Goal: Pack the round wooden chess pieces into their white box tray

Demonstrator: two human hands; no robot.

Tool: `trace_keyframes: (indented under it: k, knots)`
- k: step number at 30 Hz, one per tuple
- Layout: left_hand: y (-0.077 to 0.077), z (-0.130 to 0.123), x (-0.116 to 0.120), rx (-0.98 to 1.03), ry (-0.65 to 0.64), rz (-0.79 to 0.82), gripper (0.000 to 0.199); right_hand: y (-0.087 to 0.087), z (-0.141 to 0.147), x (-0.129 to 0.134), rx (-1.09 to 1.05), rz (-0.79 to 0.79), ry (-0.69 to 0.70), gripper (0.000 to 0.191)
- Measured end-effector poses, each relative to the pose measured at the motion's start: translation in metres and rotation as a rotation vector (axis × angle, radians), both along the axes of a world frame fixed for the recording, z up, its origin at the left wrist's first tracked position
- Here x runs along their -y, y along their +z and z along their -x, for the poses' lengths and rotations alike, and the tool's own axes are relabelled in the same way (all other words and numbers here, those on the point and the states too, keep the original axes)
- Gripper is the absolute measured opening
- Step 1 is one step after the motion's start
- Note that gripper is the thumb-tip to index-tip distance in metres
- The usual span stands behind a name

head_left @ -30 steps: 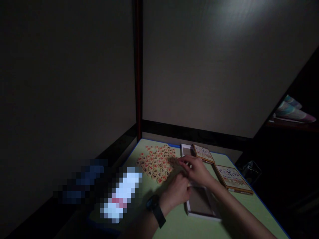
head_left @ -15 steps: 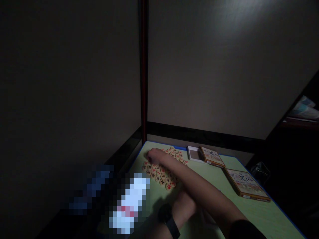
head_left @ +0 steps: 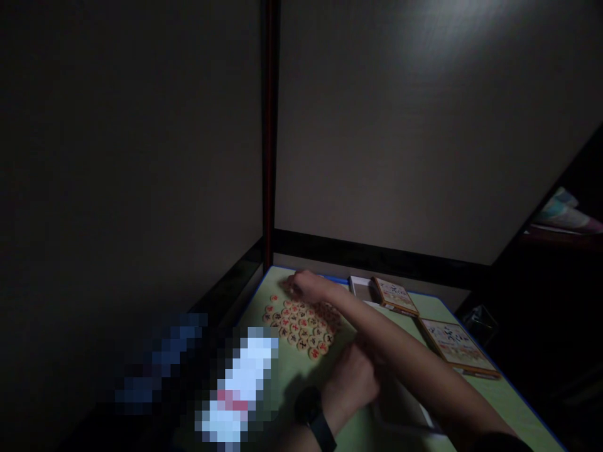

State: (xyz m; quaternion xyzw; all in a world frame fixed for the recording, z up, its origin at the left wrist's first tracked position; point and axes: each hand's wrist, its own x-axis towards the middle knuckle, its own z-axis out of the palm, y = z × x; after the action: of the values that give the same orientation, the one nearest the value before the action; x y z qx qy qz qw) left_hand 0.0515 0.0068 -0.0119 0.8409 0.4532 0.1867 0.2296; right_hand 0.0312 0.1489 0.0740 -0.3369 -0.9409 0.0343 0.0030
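Observation:
Round Chinese chess pieces (head_left: 301, 326) with red and black characters lie in a packed single layer on the pale green table (head_left: 292, 383). Over the far side of the layer is my right hand (head_left: 308, 285), its fingers curled down among the pieces; what they pinch is hidden. My left hand (head_left: 353, 376), with a black watch at the wrist, is closed beneath my right forearm. Its fingertips are out of sight. Beside it, an open white tray (head_left: 405, 427) lies on the table, partly covered by my right arm.
At the back edge is a white box tray (head_left: 363, 290) next to a printed box (head_left: 396, 295). Another printed box (head_left: 456, 344) lies to the right. Walls (head_left: 377, 157) meet behind the table. A bright blurred patch (head_left: 240, 383) covers the near left.
My right hand has moved slightly right and away from me, uncovering pieces at the left of the layer. My left hand has risen a little, and more of the near white tray shows.

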Motion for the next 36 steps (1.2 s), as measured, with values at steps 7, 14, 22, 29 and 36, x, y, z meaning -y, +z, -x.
trace_keyframes:
  k: [7,14,22,29,36]
  knots:
    - [-0.001,-0.001,0.002,-0.049,0.054,0.032,0.036,0.006,-0.081,-0.005,-0.110,0.043,-0.127,0.031]
    - [0.002,0.001,0.002,-0.073,0.051,-0.027,0.035,-0.009,-0.110,0.010,-0.149,0.058,-0.172,0.035]
    - [0.006,0.003,0.003,-0.105,0.055,-0.054,0.033,-0.014,-0.122,0.019,-0.136,0.043,-0.180,0.035]
    - [0.005,0.002,0.003,-0.105,0.059,-0.058,0.031,-0.014,-0.116,0.021,-0.140,0.056,-0.142,0.044]
    - [0.008,0.003,0.005,-0.116,0.068,-0.066,0.030,-0.014,-0.112,0.023,-0.143,0.081,-0.144,0.042]
